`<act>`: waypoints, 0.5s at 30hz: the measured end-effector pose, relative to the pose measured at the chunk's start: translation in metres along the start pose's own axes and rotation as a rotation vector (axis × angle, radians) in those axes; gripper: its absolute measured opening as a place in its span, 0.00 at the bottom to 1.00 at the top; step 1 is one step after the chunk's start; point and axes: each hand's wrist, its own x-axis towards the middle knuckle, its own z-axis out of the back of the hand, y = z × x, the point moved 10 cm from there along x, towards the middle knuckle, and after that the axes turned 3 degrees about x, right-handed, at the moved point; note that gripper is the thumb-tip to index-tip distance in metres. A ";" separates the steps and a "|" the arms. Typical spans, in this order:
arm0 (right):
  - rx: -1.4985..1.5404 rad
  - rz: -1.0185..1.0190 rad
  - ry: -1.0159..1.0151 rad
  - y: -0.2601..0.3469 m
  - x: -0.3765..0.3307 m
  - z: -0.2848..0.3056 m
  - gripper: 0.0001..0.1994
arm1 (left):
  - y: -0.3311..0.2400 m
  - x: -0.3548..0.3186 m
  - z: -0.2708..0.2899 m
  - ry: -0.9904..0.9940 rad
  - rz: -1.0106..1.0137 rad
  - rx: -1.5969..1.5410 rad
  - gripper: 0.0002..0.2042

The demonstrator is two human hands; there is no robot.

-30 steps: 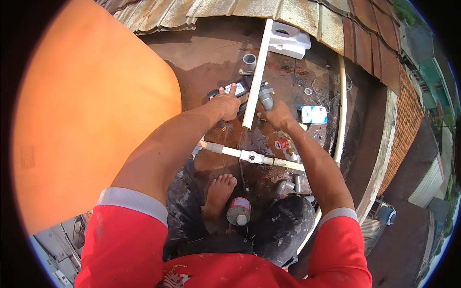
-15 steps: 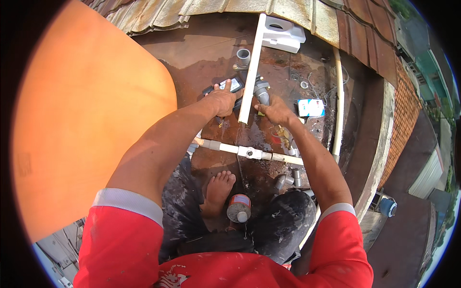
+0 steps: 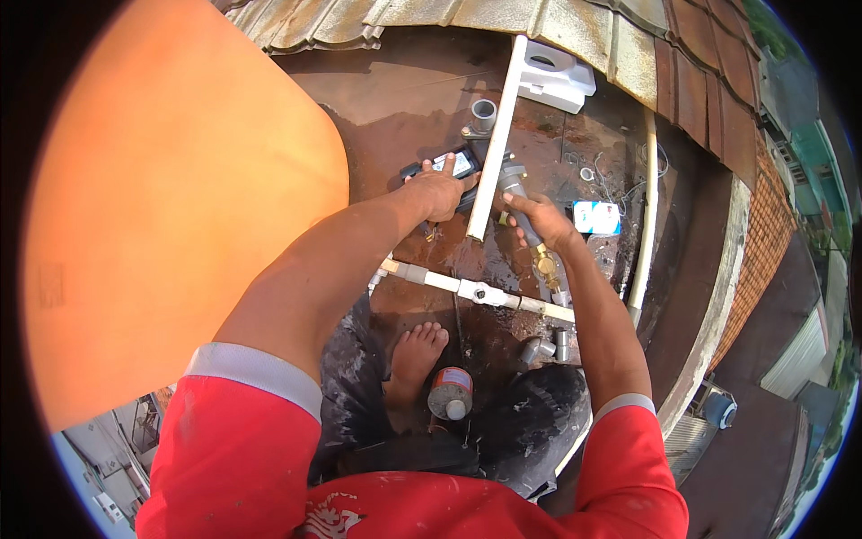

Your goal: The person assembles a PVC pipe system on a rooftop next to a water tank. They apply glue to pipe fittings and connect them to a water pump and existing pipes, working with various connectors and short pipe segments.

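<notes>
My left hand (image 3: 437, 194) lies on a black pump-like unit (image 3: 456, 167) with a pale label, its fingers stretched out and apart over the top. My right hand (image 3: 542, 221) is wrapped round a grey pipe (image 3: 528, 232) that runs up to a grey fitting (image 3: 513, 174) beside the unit. At the pipe's near end sits a brass valve-like fitting (image 3: 545, 264), just below my right fingers. A white pipe (image 3: 496, 142) slants between my two hands and hides part of the unit. Another grey pipe socket (image 3: 484, 111) stands at the unit's far end.
A white pipe with a valve (image 3: 480, 292) crosses in front of my foot. Near my knees are a tin (image 3: 451, 392) and loose grey elbows (image 3: 537, 349). An orange tank (image 3: 197, 198) fills the left; white foam packing (image 3: 555, 79) and a small box (image 3: 596, 217) lie right.
My right hand has closed round the grey pipe, and the brass fitting now shows in line with its near end. My left hand stays on the black unit. The view has shifted slightly.
</notes>
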 end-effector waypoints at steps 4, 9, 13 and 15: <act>-1.030 0.238 -0.607 0.042 -0.035 -0.015 0.24 | -0.002 0.002 0.001 0.007 0.013 -0.017 0.48; -0.944 0.310 -0.468 0.036 -0.013 0.003 0.24 | 0.002 0.005 0.019 -0.058 -0.137 -0.018 0.39; 0.087 -0.089 0.133 -0.006 0.004 0.006 0.22 | 0.054 0.006 0.035 -0.202 -0.214 -0.345 0.34; 0.196 -0.120 0.179 -0.006 0.003 0.002 0.20 | 0.062 0.012 0.015 -0.017 -0.100 -0.257 0.34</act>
